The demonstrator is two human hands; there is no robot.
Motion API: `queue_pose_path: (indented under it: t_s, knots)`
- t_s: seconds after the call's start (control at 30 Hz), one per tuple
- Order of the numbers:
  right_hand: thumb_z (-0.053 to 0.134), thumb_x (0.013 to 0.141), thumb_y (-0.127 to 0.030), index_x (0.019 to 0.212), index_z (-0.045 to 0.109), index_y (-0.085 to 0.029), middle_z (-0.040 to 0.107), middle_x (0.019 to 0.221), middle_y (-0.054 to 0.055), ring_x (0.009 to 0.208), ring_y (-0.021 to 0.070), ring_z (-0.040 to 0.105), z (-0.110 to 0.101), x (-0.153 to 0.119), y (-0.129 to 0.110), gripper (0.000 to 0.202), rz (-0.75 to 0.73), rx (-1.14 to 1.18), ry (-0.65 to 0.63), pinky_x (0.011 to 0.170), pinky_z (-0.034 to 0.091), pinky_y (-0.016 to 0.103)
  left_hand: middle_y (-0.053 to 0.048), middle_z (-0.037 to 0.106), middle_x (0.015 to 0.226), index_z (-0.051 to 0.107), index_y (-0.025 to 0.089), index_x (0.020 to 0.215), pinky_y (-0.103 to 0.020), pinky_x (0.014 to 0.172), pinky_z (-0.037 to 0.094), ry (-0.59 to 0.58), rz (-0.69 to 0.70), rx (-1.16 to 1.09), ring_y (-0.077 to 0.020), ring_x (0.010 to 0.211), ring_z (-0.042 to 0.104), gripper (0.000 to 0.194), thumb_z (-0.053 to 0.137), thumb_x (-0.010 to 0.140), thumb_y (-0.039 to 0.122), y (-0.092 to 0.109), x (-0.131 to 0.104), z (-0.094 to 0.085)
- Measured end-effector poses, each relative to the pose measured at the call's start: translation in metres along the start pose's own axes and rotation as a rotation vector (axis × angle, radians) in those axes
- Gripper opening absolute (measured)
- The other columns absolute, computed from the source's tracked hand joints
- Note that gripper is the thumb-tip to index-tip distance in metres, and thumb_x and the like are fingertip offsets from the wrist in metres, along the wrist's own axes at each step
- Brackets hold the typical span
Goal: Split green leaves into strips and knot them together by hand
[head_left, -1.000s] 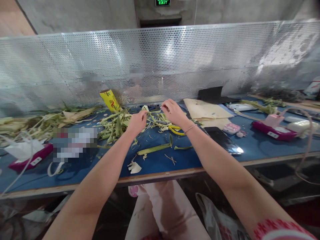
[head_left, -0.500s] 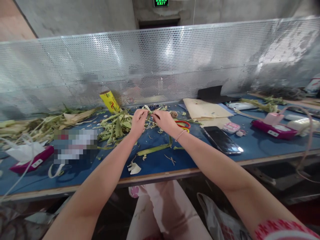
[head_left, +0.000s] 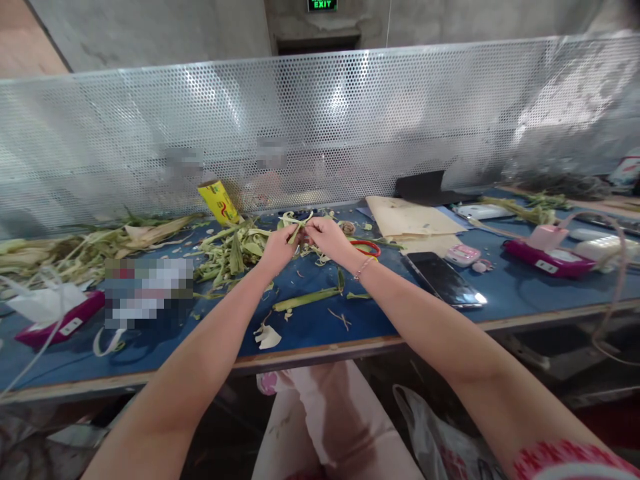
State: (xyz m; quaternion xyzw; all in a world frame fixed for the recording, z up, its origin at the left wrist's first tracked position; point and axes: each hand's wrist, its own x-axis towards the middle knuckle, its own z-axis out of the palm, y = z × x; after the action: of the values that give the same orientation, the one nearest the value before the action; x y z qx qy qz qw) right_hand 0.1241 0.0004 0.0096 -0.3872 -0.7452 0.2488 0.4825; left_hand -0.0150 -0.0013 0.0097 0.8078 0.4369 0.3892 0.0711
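Note:
Above the blue table point(head_left: 300, 330), my left hand point(head_left: 280, 250) pinches pale green leaf strips point(head_left: 300, 225). My right hand point(head_left: 330, 239) closes on the same strips from the other side, fingertips almost touching the left ones. Thin ends of the strips stick up over the fingers; the gripped part is mostly hidden. Left of my hands lies a heap of green leaf scraps point(head_left: 235, 257). Red handle loops point(head_left: 369, 247), apparently of scissors, show behind my right wrist. A cut green stalk point(head_left: 307, 299) lies in front, near a whitish torn scrap point(head_left: 269, 337).
A perforated metal screen point(head_left: 320, 133) closes off the back. Dried leaves point(head_left: 125, 241) and a yellow box point(head_left: 219, 202) are at left. On the right are brown paper point(head_left: 415, 217), a phone point(head_left: 445, 280), a pink case point(head_left: 463, 255) and a magenta power strip point(head_left: 547, 259) with cables.
My fingers have shifted slightly on the leaf strips, and more of the pale ends now stand out above them. The left hand has turned a little; the table things stay put.

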Motion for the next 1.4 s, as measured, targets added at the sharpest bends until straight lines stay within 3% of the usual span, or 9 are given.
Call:
queue_pose_path:
  t_s: [0.23,0.37,0.47,0.57,0.67,0.77,0.9,1.2,1.4]
  knots:
    - [0.041,0.075,-0.013,0.052,0.042,-0.017,0.047,0.050,-0.003,0.050,0.0082,0.042,-0.003,-0.001,0.000,0.023,0.026,-0.030,-0.103,0.054,0.031,0.021,0.002,0.050,0.056,0.052,0.014,0.061,-0.022,0.056,0.033,-0.077,-0.012,0.033,-0.0097,0.056,0.042,0.022,0.043,0.075,0.028,-0.006,0.002,-0.003]
    - [0.039,0.074,-0.012,0.051,0.041,-0.017,0.047,0.050,-0.003,0.049,0.0078,0.042,-0.006,-0.001,-0.001,0.023,0.010,-0.046,-0.121,0.053,0.031,0.021,0.001,0.053,0.062,0.055,0.013,0.065,-0.022,0.060,0.037,-0.136,-0.001,-0.099,-0.0107,0.061,0.046,0.017,0.048,0.071,0.028,-0.004,0.000,-0.003]
    - [0.039,0.075,-0.012,0.053,0.041,-0.017,0.048,0.051,-0.003,0.051,0.0080,0.042,-0.007,0.000,0.000,0.022,-0.024,-0.110,-0.098,0.054,0.032,0.021,0.000,0.057,0.067,0.057,0.013,0.071,-0.023,0.063,0.039,-0.198,0.000,-0.224,-0.0120,0.065,0.050,0.023,0.042,0.075,0.031,-0.002,0.000,-0.004]
    - [0.039,0.075,-0.012,0.056,0.041,-0.018,0.048,0.054,-0.002,0.054,0.0092,0.043,-0.008,0.001,0.005,0.019,-0.089,-0.233,-0.056,0.056,0.032,0.022,0.000,0.053,0.060,0.055,0.015,0.064,-0.024,0.062,0.038,-0.122,-0.053,-0.085,-0.0118,0.061,0.047,0.032,0.035,0.080,0.032,-0.001,0.002,-0.005]
    - [0.038,0.076,-0.012,0.063,0.046,-0.018,0.050,0.059,-0.001,0.059,0.0112,0.046,-0.006,0.001,0.010,0.016,-0.136,-0.330,-0.028,0.060,0.033,0.023,0.001,0.050,0.054,0.053,0.016,0.058,-0.024,0.059,0.035,-0.036,-0.052,0.141,-0.0115,0.057,0.044,0.025,0.042,0.077,0.027,-0.001,0.005,-0.005]
    - [0.038,0.077,-0.012,0.070,0.050,-0.017,0.054,0.065,0.002,0.063,0.0133,0.049,-0.003,0.001,0.012,0.015,-0.156,-0.409,0.002,0.063,0.034,0.024,-0.001,0.054,0.059,0.055,0.017,0.061,-0.024,0.059,0.034,-0.003,-0.011,0.208,-0.0118,0.058,0.046,0.016,0.048,0.073,0.024,0.000,0.003,0.000]
    - [0.037,0.078,-0.011,0.073,0.052,-0.017,0.057,0.070,0.004,0.067,0.0146,0.052,0.000,-0.001,0.005,0.017,-0.136,-0.436,0.006,0.063,0.036,0.025,-0.001,0.051,0.057,0.050,0.017,0.064,-0.026,0.056,0.034,0.093,-0.076,0.260,-0.0129,0.055,0.046,0.013,0.045,0.075,0.022,0.009,-0.002,0.007]
    - [0.032,0.081,-0.009,0.078,0.048,-0.016,0.058,0.073,0.007,0.068,0.0171,0.053,-0.002,0.001,0.010,0.019,-0.135,-0.541,-0.089,0.064,0.035,0.027,-0.005,0.057,0.067,0.049,0.017,0.069,-0.028,0.064,0.039,-0.058,-0.098,0.275,-0.0167,0.067,0.054,0.019,0.032,0.077,0.011,0.008,0.003,0.005]
    - [0.030,0.082,-0.011,0.085,0.044,-0.017,0.056,0.074,0.007,0.064,0.0179,0.050,0.001,0.000,0.013,0.015,-0.118,-0.528,-0.115,0.057,0.032,0.028,-0.003,0.050,0.061,0.045,0.018,0.068,-0.028,0.062,0.035,-0.058,-0.038,0.284,-0.0162,0.062,0.049,0.019,0.032,0.081,0.018,0.002,0.002,0.006]
